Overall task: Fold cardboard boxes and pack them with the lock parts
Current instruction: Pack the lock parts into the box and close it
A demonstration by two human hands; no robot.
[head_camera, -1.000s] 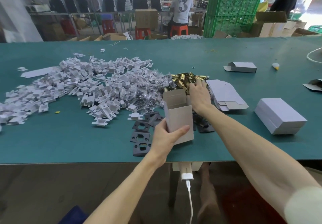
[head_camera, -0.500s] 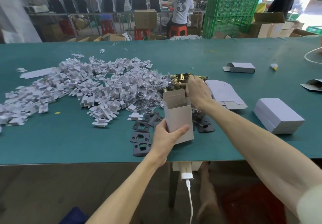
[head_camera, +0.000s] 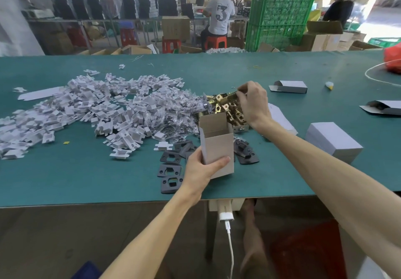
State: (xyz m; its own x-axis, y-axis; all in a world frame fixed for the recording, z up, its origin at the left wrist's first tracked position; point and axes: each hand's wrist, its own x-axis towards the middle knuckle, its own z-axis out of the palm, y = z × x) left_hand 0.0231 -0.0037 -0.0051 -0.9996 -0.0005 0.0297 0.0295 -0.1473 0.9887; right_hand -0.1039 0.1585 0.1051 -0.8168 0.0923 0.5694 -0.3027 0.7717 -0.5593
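Mouth of the open box [head_camera: 217, 146] is reachable from straight above. Just behind it crowds the brass latch pile [head_camera: 227, 107], black plates [head_camera: 171, 170] lie at both its sides, white insert heap [head_camera: 86, 114] fills the far left. Bare table mat [head_camera: 86, 179] front-left of the box is open; white box [head_camera: 334, 142] blocks well to its right.

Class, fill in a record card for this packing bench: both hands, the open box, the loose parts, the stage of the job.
Left hand: grips the open box upright
Right hand: pinches a brass part at the brass pile
Box top: open, contents not visible
Loose parts: white inserts on the left, black plates beside the box
Stage: box folded, not yet closed
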